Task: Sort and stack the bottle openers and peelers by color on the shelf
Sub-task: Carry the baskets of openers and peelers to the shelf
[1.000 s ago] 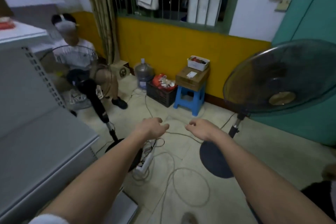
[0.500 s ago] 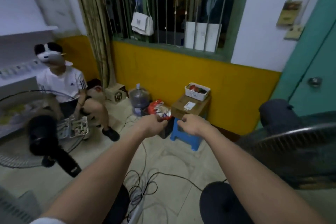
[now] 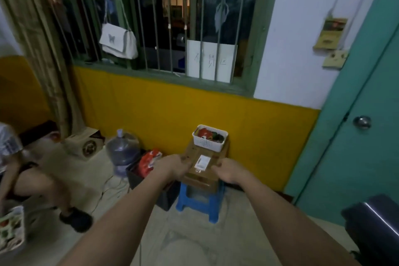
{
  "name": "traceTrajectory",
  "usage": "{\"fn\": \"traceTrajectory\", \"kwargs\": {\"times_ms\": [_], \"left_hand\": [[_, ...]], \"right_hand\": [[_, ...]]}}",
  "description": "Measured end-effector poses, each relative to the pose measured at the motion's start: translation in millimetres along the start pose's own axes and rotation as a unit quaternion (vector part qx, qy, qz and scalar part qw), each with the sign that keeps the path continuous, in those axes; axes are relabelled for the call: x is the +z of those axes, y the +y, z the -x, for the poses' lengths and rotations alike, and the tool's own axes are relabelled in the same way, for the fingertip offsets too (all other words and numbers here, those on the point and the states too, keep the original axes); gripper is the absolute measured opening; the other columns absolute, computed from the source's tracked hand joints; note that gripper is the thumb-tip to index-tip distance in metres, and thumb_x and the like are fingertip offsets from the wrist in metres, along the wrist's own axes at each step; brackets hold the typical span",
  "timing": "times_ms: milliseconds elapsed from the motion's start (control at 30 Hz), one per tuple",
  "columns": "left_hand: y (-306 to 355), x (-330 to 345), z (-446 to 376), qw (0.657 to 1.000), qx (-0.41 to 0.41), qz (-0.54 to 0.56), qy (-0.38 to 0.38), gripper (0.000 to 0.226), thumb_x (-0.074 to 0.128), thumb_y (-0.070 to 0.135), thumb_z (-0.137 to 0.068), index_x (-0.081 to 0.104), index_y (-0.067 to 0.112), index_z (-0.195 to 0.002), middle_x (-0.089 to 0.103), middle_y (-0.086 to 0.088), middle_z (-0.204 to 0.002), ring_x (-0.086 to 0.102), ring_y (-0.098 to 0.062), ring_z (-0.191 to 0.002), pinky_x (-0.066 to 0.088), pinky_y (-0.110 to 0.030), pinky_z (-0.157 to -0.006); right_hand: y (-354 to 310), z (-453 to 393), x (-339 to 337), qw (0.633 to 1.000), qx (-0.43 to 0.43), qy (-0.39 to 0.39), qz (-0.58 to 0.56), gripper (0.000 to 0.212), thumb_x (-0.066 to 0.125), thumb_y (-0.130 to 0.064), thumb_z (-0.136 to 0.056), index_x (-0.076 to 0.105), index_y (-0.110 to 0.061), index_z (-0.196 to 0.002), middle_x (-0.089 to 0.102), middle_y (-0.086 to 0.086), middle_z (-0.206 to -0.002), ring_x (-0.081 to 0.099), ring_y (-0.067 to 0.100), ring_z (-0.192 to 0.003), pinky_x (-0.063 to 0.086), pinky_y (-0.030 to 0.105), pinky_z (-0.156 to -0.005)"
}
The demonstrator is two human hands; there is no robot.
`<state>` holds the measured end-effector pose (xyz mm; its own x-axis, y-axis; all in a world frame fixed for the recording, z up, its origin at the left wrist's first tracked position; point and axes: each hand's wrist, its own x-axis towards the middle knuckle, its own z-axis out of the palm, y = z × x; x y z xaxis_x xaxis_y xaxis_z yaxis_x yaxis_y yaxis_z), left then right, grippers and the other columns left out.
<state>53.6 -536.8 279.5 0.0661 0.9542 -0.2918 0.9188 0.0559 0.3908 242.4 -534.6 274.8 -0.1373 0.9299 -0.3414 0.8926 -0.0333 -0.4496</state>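
A white perforated basket (image 3: 209, 143) holding red and dark green items stands on a brown cardboard box (image 3: 201, 165), which rests on a blue plastic stool (image 3: 197, 204) by the yellow wall. Both my arms reach toward the box. My left hand (image 3: 173, 166) hovers at the box's left edge, fingers loosely curled and nothing held. Just off the box's right edge is my right hand (image 3: 230, 171), also loosely curled and holding nothing. The basket lies beyond both hands. No shelf is in view.
A black crate (image 3: 138, 176) with red packets and a large water bottle (image 3: 123, 151) stand left of the stool. A seated person (image 3: 32, 188) with a basket of items is at far left. A teal door (image 3: 356, 136) is at right, a dark fan part (image 3: 375, 222) at lower right.
The view has swung up and right, from the floor, cables and fan to the wall. The stool, box and basket are much closer, and both hands now reach the box.
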Motion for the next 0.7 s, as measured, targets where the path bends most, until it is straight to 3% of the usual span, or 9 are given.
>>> {"fn": "traceTrajectory", "kwargs": {"times_ms": [133, 233, 400, 500, 600, 667, 700], "left_hand": [[-6.5, -31.8, -84.2, 1.000, 0.014, 0.004, -0.015, 0.055, 0.033, 0.055, -0.101, 0.054, 0.017, -0.136, 0.055, -0.013, -0.141, 0.052, -0.032, -0.125, 0.043, -0.038, -0.100], [-7.7, -37.7, -145.0, 0.999, 0.019, 0.021, -0.022, 0.058, 0.035, 0.053, -0.102, 0.045, 0.016, -0.145, 0.049, -0.012, -0.147, 0.048, -0.032, -0.131, 0.042, -0.037, -0.104], [-15.5, -19.0, -252.4, 0.998, 0.017, 0.042, -0.040, 0.056, 0.038, 0.058, -0.099, 0.052, 0.021, -0.139, 0.058, -0.009, -0.138, 0.057, -0.031, -0.118, 0.048, -0.038, -0.098], [-23.3, -5.4, -336.9, 0.996, 0.010, 0.069, -0.053, 0.048, 0.042, 0.050, -0.101, 0.060, 0.013, -0.126, 0.065, -0.015, -0.121, 0.061, -0.035, -0.105, 0.050, -0.041, -0.084], [-23.7, 5.7, -420.9, 0.991, -0.016, 0.124, -0.051, 0.043, 0.049, 0.041, -0.101, 0.061, 0.005, -0.122, 0.066, -0.020, -0.115, 0.060, -0.042, -0.102, 0.049, -0.048, -0.082], [-21.9, 20.1, -464.8, 0.987, -0.030, 0.153, -0.048, 0.032, 0.052, 0.031, -0.102, 0.063, 0.005, -0.116, 0.067, -0.017, -0.107, 0.059, -0.035, -0.092, 0.049, -0.038, -0.078], [-23.4, 30.0, -481.4, 0.985, -0.046, 0.160, -0.052, 0.025, 0.052, 0.024, -0.102, 0.064, 0.003, -0.111, 0.067, -0.016, -0.100, 0.058, -0.030, -0.087, 0.045, -0.026, -0.073]], "right_hand": [[7.6, -65.0, -29.6, 0.998, 0.030, 0.037, -0.050, 0.034, 0.044, -0.040, -0.102, 0.066, -0.020, -0.117, 0.067, 0.003, -0.122, 0.061, 0.021, -0.104, 0.047, 0.030, -0.082], [19.8, -114.6, -41.7, 0.995, 0.042, 0.041, -0.084, 0.030, 0.045, -0.036, -0.102, 0.067, -0.019, -0.112, 0.067, 0.002, -0.117, 0.060, 0.020, -0.102, 0.044, 0.029, -0.079], [56.0, -211.9, -48.7, 0.987, 0.063, 0.044, -0.138, 0.027, 0.043, -0.030, -0.104, 0.063, -0.014, -0.100, 0.065, 0.008, -0.095, 0.053, 0.014, -0.077, 0.040, 0.028, -0.068], [86.8, -288.5, -44.5, 0.984, 0.080, 0.032, -0.159, 0.029, 0.043, -0.023, -0.104, 0.054, -0.014, -0.079, 0.054, 0.005, -0.076, 0.047, 0.019, -0.075, 0.039, 0.032, -0.067], [125.9, -372.5, -38.8, 0.966, 0.116, 0.030, -0.228, 0.027, 0.046, -0.018, -0.103, 0.062, 0.000, -0.089, 0.059, 0.020, -0.087, 0.048, 0.021, -0.078, 0.041, 0.036, -0.069], [149.0, -416.6, -36.2, 0.953, 0.148, 0.016, -0.263, 0.026, 0.044, -0.018, -0.103, 0.064, -0.003, -0.096, 0.057, 0.014, -0.085, 0.048, 0.018, -0.073, 0.036, 0.029, -0.065], [159.2, -434.1, -33.8, 0.947, 0.166, -0.003, -0.274, 0.025, 0.043, -0.018, -0.104, 0.062, -0.007, -0.093, 0.054, 0.009, -0.082, 0.046, 0.018, -0.070, 0.034, 0.028, -0.062]]}}
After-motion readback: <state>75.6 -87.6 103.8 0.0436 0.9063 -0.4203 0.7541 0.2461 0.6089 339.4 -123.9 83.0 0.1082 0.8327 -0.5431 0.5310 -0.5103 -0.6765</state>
